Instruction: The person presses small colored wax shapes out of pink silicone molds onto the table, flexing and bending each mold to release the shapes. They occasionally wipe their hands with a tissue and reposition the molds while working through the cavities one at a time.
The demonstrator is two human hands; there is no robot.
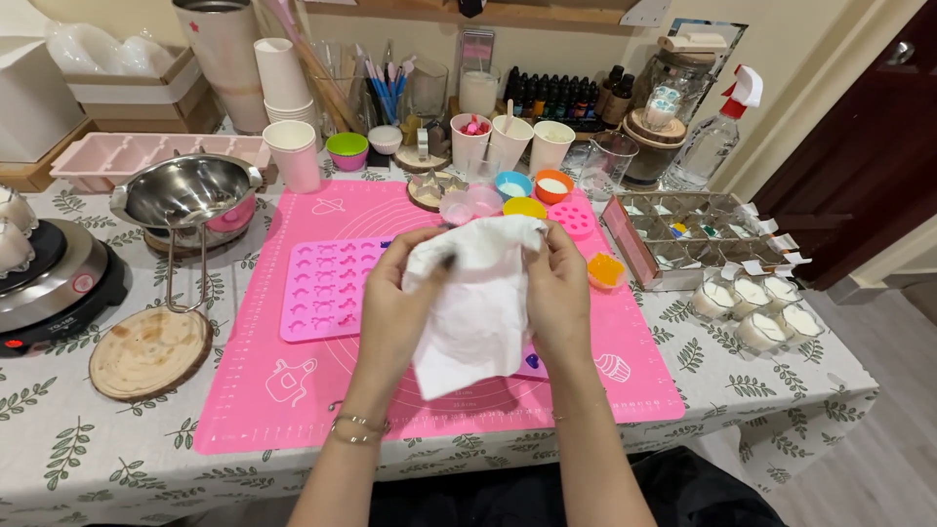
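Head view, looking down at a table with a leaf-print cloth [127, 459] and a big pink silicone mat [293, 390] laid on it. Both hands are raised over the middle of the mat, gripping a crumpled white paper towel [473, 303] between them. Left hand [395, 307] has fingers curled onto the towel's left side, thumb on the top edge. Right hand [556, 298] has fingers closed on the right edge, pinching it near the top. Something dark pokes out of the towel by the left thumb; can't tell what it is.

Under the hands, on the mat, sits a pink silicone mold [327, 288] with small shaped cavities, partly hidden by the towel. Far side of the mat: small coloured silicone cups [524, 207]. Just right of the hands, an orange cup [605, 270]. Left of the mat, a steel pouring pot [185, 195] and a round wooden coaster [148, 353]. Right, a clear compartment box [683, 239] and a cluster of small white-filled jars [756, 312].
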